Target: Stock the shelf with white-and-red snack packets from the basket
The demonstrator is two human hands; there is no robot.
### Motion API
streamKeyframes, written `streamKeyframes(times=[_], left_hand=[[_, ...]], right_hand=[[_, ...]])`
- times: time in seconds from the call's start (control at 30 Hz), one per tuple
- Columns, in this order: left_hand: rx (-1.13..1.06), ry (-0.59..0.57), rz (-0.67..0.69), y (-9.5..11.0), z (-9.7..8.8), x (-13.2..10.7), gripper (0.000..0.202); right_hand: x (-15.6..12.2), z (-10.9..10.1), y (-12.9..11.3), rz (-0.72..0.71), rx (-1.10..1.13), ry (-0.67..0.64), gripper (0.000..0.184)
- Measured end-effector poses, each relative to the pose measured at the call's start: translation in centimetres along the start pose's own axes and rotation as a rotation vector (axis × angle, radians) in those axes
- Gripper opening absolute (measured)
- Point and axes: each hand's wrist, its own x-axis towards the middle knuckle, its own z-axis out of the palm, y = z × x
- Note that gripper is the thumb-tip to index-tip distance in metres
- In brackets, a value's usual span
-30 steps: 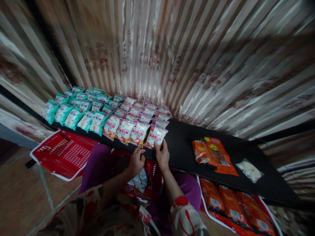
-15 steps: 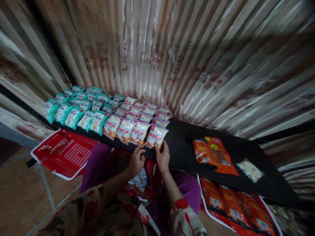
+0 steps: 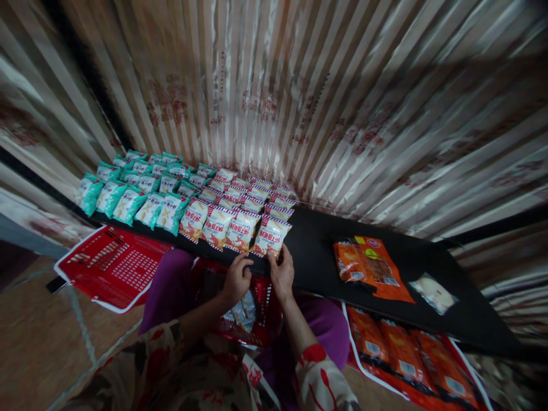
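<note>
On the black shelf [image 3: 314,245], white snack bags [image 3: 240,228] with red lettering and striped ends stand in rows. My right hand [image 3: 282,271] has its thumb and fingers at the lower right corner of the front-row bag at the right end [image 3: 270,233]. That bag leans back slightly. Just left of it, my left hand [image 3: 236,281] is at the shelf's front edge, below the neighbouring bags. Its index finger and thumb are apart, and I see nothing held. Between my knees sits a red basket [image 3: 269,302] with a few blue-and-white packets [image 3: 245,313] inside.
Teal snack bags [image 3: 128,202] fill the shelf's left end. Orange packets [image 3: 379,265] and a clear-wrapped round pale item [image 3: 434,294] lie to the right. Below are a red basket [image 3: 115,268] at left and another with orange packs [image 3: 402,354] at right. A striped curtain [image 3: 265,85] hangs behind.
</note>
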Motion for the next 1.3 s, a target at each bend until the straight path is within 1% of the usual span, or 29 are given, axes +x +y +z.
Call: streamKeyframes(times=[0.33,0.57,0.87,1.03,1.13,1.2,1.3], left_hand=[[-0.021,0.003,-0.007,-0.4,0.0,0.1,0.032],[-0.017,0.025,-0.008,-0.1,0.1,-0.1,0.032],[-0.003,0.049,-0.018,0.1,0.4,-0.3,0.031],[0.032,0.085,0.051,0.5,0.7,-0.6,0.032],[0.053,0.108,0.105,1.1,0.9,-0.8,0.033],[0.091,0.117,0.162,1.6,0.9,-0.9,0.033],[0.198,0.109,0.295,2.6,0.7,-0.9,0.035]], right_hand=[[0.2,0.3,0.2,0.016,0.027,-0.003,0.062],[0.3,0.1,0.5,0.021,0.042,-0.017,0.065],[0.2,-0.4,-0.1,0.009,0.019,-0.044,0.065],[0.2,-0.6,-0.2,-0.020,0.024,-0.054,0.063],[0.2,-0.7,-0.3,-0.021,0.014,-0.060,0.066],[0.1,-0.7,-0.3,-0.017,0.010,-0.058,0.069],[0.2,-0.9,-0.3,-0.014,0.042,-0.028,0.070]])
